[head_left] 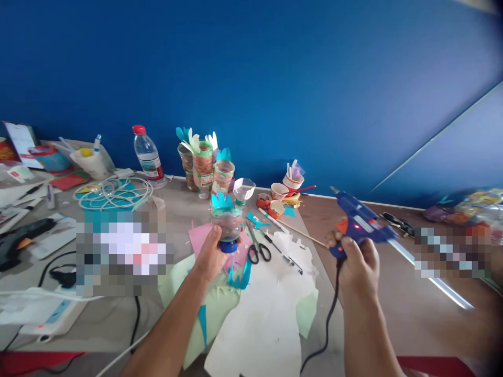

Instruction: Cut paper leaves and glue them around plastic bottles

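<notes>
My left hand (212, 254) grips a cut bottle top (228, 225) by its lower part, the blue cap pointing down and blue paper petals rising from its rim. In my right hand (357, 262) is a blue hot glue gun (359, 217), its nozzle toward the upper left, a red light lit and a long clear glue stick (432, 277) out of its back. Below the bottle top lie scissors (259, 248), a pen (283, 254), pink paper (198, 235) and a torn white sheet (271, 309). Blue scraps (240, 277) lie beside them.
Several decorated bottle pieces (203, 162) stand by the wall, near a water bottle (148, 157) and paper cups (279, 191). A white cable coil (113, 193), a power strip (58, 317) and a black glue gun (27, 238) lie left. The gun's black cord (332, 319) runs down the table.
</notes>
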Action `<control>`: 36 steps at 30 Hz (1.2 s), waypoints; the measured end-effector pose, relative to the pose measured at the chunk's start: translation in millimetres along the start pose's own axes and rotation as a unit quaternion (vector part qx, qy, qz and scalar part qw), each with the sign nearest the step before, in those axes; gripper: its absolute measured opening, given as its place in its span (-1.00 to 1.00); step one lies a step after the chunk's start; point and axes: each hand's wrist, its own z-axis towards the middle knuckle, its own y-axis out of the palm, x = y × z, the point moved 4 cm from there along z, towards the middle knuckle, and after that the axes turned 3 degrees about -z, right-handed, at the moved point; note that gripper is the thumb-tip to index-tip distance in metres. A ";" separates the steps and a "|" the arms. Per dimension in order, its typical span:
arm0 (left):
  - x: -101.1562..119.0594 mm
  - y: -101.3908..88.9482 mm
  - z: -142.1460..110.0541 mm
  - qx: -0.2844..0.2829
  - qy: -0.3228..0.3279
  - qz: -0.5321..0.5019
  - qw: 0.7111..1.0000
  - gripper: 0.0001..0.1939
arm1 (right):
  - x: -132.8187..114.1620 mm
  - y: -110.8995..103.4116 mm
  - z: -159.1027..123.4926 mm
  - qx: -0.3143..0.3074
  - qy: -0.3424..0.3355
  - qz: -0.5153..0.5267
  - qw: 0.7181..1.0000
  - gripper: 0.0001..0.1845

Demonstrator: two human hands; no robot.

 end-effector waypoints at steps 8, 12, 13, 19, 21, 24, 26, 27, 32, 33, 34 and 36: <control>-2.9 -7.2 1.8 0.023 0.004 -0.004 1.000 -0.49 | -11.2 87.8 -31.8 -0.332 0.080 0.096 0.935 -0.70; -0.6 -7.3 2.4 0.037 0.012 0.012 0.999 -0.48 | 7.5 108.3 -51.7 -0.397 0.089 0.163 0.899 -0.73; -0.1 -6.7 2.2 0.043 0.012 0.015 0.999 -0.48 | 11.6 110.2 -56.1 -0.402 0.095 0.175 0.894 -0.73; -2.4 -4.3 1.5 0.068 0.002 0.057 0.996 -0.50 | 13.4 115.2 -68.0 -0.414 0.136 0.136 0.890 -0.77; -3.8 -5.6 1.8 0.080 0.005 0.062 0.995 -0.54 | 7.4 116.1 -65.9 -0.405 0.100 0.102 0.903 -0.77; -5.3 -7.4 2.4 0.093 0.016 0.063 0.994 -0.59 | 5.6 116.6 -65.3 -0.401 0.059 0.069 0.912 -0.77; -6.7 -7.3 3.1 0.082 0.018 0.072 0.994 -0.58 | 9.5 116.2 -66.4 -0.400 0.053 0.061 0.913 -0.77; -7.7 -7.3 3.5 0.073 0.018 0.077 0.994 -0.57 | 11.7 116.0 -66.9 -0.398 0.053 0.057 0.914 -0.77; -11.7 -11.2 5.8 0.052 0.031 0.100 0.993 -0.60 | 15.3 116.1 -67.1 -0.389 0.054 0.034 0.919 -0.74; -11.8 -11.9 6.2 0.051 0.038 0.105 0.992 -0.61 | 14.5 116.3 -66.9 -0.389 0.051 0.027 0.919 -0.74; -11.7 -12.1 6.5 0.050 0.045 0.109 0.992 -0.62 | 13.7 116.5 -66.5 -0.388 0.047 0.020 0.920 -0.73; -11.6 -11.9 7.0 0.049 0.050 0.118 0.991 -0.62 | 12.3 116.4 -65.8 -0.384 0.038 0.004 0.923 -0.73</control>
